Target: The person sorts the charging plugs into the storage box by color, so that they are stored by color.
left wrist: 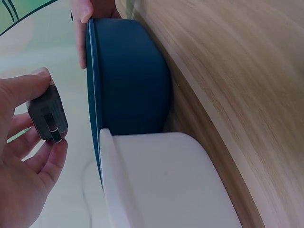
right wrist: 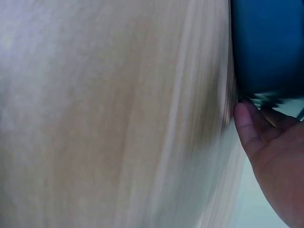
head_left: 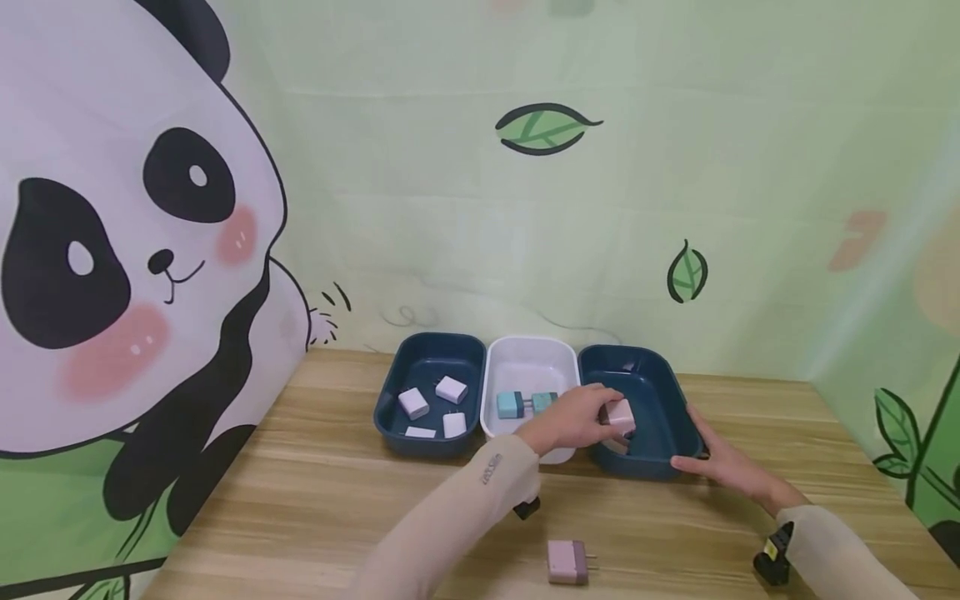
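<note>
My left hand (head_left: 577,416) pinches a pink plug-in charger (head_left: 619,417) between thumb and fingers, over the left part of the right-hand blue tray (head_left: 651,468). In the left wrist view, the dark prong end of this charger (left wrist: 48,114) faces the camera, and the thumb lies along its top. At the front right corner of the same tray, my right hand (head_left: 722,458) rests with its thumb at the front rim and its fingers straight along the side. The right wrist view shows my right hand (right wrist: 273,142) against the blue tray wall (right wrist: 268,47).
A white tray (head_left: 491,367) with turquoise chargers (head_left: 510,405) stands in the middle. Left of it, a blue tray (head_left: 382,408) holds several white chargers (head_left: 413,403). Another pink charger (head_left: 566,562) lies on the wooden table (head_left: 300,500) near the front. Behind hangs a printed cloth (head_left: 450,208).
</note>
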Tool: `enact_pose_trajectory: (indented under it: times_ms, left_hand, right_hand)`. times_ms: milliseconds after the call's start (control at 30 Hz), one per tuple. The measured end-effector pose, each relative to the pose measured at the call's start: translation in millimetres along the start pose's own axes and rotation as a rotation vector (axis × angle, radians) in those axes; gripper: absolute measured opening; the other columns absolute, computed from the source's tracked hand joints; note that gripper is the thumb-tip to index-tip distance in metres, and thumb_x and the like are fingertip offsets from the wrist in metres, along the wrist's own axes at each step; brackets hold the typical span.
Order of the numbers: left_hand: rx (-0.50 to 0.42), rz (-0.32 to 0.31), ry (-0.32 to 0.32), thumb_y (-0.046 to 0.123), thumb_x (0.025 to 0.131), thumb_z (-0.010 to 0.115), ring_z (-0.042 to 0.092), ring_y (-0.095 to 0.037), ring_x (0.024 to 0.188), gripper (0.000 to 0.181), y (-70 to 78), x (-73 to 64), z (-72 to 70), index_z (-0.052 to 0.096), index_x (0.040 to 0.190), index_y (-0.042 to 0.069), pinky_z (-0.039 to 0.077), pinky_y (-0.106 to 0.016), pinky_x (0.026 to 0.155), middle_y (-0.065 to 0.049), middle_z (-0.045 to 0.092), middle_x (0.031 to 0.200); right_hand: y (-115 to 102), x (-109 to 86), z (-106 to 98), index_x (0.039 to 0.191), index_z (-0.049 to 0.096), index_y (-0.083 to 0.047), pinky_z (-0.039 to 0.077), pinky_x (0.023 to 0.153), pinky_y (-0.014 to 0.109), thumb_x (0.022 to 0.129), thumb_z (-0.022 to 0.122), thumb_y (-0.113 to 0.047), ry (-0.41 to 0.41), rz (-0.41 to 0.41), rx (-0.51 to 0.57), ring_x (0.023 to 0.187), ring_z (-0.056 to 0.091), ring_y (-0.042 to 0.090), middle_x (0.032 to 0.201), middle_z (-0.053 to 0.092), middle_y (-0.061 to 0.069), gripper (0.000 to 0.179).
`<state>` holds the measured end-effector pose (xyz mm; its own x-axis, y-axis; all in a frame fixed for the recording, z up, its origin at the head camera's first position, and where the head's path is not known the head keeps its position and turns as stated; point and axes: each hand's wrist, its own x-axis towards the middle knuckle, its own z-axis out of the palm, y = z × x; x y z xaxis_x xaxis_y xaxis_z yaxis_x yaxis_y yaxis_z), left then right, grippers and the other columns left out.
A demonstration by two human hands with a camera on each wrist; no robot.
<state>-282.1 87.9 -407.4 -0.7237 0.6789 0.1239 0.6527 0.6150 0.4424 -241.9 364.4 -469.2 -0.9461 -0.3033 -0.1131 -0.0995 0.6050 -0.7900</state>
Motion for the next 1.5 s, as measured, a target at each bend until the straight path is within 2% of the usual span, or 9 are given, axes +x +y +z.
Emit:
enact_pose_trajectory:
  times_ms: [133,367,633,733,867,1133,1367,1500]
  left_hand:
    - [0.011,0.005,-0.008,0.028,0.088,0.068,0.051,-0.007,0.090,0.046,1.2,5.2,4.8,0.056,0.131,0.016,0.043,-0.014,0.076,0.003,0.059,0.113]
    - [0.026,-0.012,-0.029,0.031,0.088,0.068,0.050,-0.007,0.088,0.047,1.7,15.2,16.5,0.055,0.131,0.017,0.042,-0.014,0.072,0.003,0.058,0.111]
    - [0.025,-0.029,-0.043,0.035,0.087,0.068,0.049,-0.007,0.086,0.049,2.7,26.4,35.2,0.055,0.132,0.021,0.041,-0.013,0.067,0.003,0.056,0.112]
    - [0.039,-0.039,-0.049,0.036,0.087,0.069,0.049,-0.007,0.086,0.049,2.9,29.0,40.5,0.054,0.132,0.023,0.040,-0.014,0.067,0.004,0.056,0.112]
    - [0.051,-0.054,-0.051,0.035,0.086,0.070,0.049,-0.007,0.086,0.050,3.2,31.6,43.1,0.055,0.132,0.023,0.041,-0.014,0.068,0.004,0.056,0.112]
    - [0.060,-0.063,-0.056,0.034,0.086,0.070,0.050,-0.007,0.089,0.049,1.4,33.3,45.1,0.056,0.130,0.019,0.042,-0.015,0.074,0.003,0.058,0.114]
    - [0.086,-0.044,-0.051,0.036,0.086,0.070,0.050,-0.007,0.088,0.048,-0.1,35.7,47.4,0.057,0.129,0.018,0.042,-0.015,0.075,0.003,0.059,0.113]
    - [0.093,-0.027,-0.053,0.036,0.086,0.069,0.050,-0.007,0.089,0.048,0.5,36.2,49.6,0.058,0.128,0.018,0.041,-0.015,0.076,0.004,0.059,0.114]
  right_hand:
    - [2.1,-0.6,0.5,0.151,-0.014,-0.020,0.033,0.086,0.072,0.093,0.060,-0.027,-0.007,-0.007,0.008,0.129,0.014,0.059,0.152,-0.006,0.030,0.094]
    - [3.2,-1.4,-0.4,0.150,-0.015,-0.019,0.027,0.090,0.073,0.093,0.060,-0.028,-0.006,0.011,0.014,0.130,0.013,0.058,0.152,-0.006,0.030,0.095]
    - [2.3,-3.5,-0.3,0.151,-0.014,-0.017,0.032,0.088,0.072,0.093,0.060,-0.027,-0.011,0.010,0.020,0.129,0.016,0.058,0.152,-0.005,0.031,0.095]
    - [1.7,-4.1,0.3,0.151,-0.013,-0.017,0.029,0.090,0.072,0.092,0.061,-0.024,-0.007,-0.004,0.024,0.129,0.016,0.057,0.151,-0.003,0.032,0.095]
    - [1.7,-3.8,0.5,0.151,-0.014,-0.016,0.024,0.092,0.073,0.093,0.060,-0.025,-0.003,-0.002,0.031,0.129,0.016,0.056,0.152,-0.004,0.031,0.094]
    - [0.6,-4.1,-0.5,0.151,-0.014,-0.018,0.030,0.089,0.073,0.093,0.060,-0.027,-0.015,0.015,0.031,0.129,0.016,0.058,0.151,-0.005,0.031,0.095]
    - [-3.0,-3.2,-1.1,0.151,-0.015,-0.021,0.023,0.092,0.074,0.093,0.059,-0.029,-0.016,0.024,0.028,0.131,0.013,0.056,0.152,-0.006,0.029,0.094]
    - [-5.6,-2.4,-1.1,0.151,-0.015,-0.020,0.027,0.090,0.073,0.092,0.060,-0.029,-0.020,0.020,0.013,0.131,0.011,0.058,0.152,-0.007,0.029,0.095]
